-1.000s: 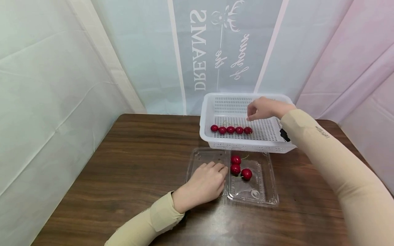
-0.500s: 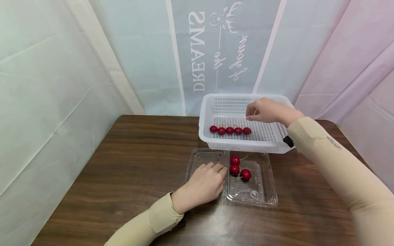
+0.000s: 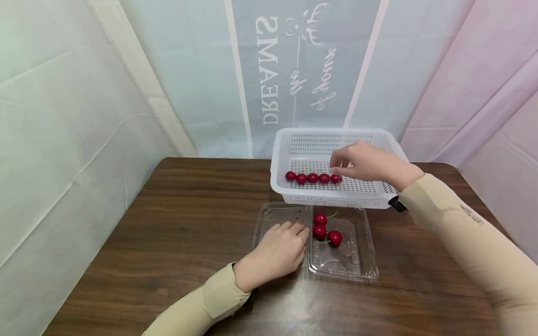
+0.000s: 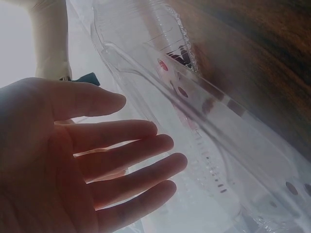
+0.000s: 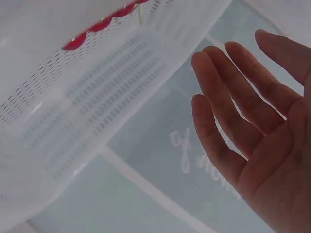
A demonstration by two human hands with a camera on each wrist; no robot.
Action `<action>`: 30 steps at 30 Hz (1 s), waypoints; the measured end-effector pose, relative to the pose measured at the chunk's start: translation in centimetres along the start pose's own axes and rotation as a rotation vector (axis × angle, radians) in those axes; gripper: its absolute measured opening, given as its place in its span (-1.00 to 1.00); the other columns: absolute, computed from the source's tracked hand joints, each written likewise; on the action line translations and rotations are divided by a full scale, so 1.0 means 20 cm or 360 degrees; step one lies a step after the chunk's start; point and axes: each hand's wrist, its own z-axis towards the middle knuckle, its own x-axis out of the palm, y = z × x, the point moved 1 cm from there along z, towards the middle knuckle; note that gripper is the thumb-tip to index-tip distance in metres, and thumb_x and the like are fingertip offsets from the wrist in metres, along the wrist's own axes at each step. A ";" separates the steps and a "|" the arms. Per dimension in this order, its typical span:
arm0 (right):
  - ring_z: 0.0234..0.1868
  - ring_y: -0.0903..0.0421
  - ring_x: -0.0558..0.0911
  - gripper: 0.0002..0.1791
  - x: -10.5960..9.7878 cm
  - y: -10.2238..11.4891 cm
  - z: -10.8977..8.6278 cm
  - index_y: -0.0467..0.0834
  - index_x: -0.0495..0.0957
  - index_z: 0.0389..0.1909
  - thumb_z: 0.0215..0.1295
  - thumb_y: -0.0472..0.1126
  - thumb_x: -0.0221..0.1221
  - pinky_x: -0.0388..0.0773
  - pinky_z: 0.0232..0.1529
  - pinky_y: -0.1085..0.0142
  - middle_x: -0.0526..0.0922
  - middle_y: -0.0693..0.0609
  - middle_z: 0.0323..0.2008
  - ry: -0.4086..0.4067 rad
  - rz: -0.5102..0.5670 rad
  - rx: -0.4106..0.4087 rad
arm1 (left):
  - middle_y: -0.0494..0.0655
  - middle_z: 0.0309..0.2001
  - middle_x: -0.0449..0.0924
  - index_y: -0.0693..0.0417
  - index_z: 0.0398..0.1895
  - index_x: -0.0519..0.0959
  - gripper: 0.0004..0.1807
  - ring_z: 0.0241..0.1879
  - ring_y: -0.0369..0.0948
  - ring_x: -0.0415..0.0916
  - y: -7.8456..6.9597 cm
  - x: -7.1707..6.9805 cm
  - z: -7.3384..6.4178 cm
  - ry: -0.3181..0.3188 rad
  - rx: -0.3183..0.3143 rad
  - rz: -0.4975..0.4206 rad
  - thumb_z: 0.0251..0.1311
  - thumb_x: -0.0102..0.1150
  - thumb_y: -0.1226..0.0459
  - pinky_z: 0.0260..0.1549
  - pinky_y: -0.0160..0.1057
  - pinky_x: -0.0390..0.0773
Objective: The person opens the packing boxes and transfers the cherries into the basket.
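Note:
In the head view my right hand point(image 3: 359, 161) hovers over the white perforated basket point(image 3: 275, 179), just beyond the right end of a row of several red cherries point(image 3: 313, 178). The right wrist view shows its fingers point(image 5: 226, 107) loosely bent, with nothing held. My left hand point(image 3: 279, 249) lies over the left half of a clear plastic clamshell box point(image 3: 371, 242), its fingertips close to the fold. Those fingers point(image 4: 131, 165) are relaxed and hold nothing in the left wrist view. Three more cherries point(image 3: 335, 238), with green stems, sit in the box's right half.
The brown wooden table point(image 3: 180, 224) carries both containers, the basket behind the clamshell box. At the table's back hangs a pale blue curtain point(image 3: 214, 84) with white lettering, and white fabric point(image 3: 75, 154) hangs along the left side.
My right hand has come down a little and nearer the cherry row's right end, its forearm shifting right. The left hand and the cherries keep their places.

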 end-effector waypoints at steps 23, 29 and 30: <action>-0.49 0.41 0.47 -0.97 0.12 0.17 -0.22 0.00 0.60 -0.38 0.18 -0.16 0.26 0.50 -0.42 0.39 0.59 0.27 -0.45 -0.0207 -0.0046 -0.0239 | -0.17 -0.13 0.62 0.04 -0.08 0.60 -0.71 -0.23 -0.20 0.55 0.00 -0.01 0.00 0.0002 0.0010 -0.0012 0.16 0.09 0.17 -0.39 -0.28 0.49; -0.44 0.42 0.50 -0.94 0.14 0.21 -0.27 0.03 0.59 -0.38 0.26 -0.11 0.19 0.50 -0.37 0.37 0.58 0.31 -0.43 -0.0201 -0.0070 -0.0165 | -0.18 -0.15 0.63 0.04 -0.10 0.61 -0.72 -0.24 -0.20 0.55 0.00 0.00 0.00 -0.0016 0.0015 -0.0002 0.15 0.09 0.17 -0.41 -0.29 0.48; -0.43 0.42 0.50 -0.95 0.14 0.21 -0.28 0.04 0.59 -0.38 0.25 -0.11 0.20 0.49 -0.37 0.37 0.58 0.32 -0.43 -0.0210 -0.0077 -0.0165 | -0.18 -0.16 0.63 0.03 -0.10 0.61 -0.72 -0.25 -0.20 0.55 0.00 0.00 0.00 -0.0019 0.0014 0.0001 0.15 0.09 0.17 -0.42 -0.29 0.48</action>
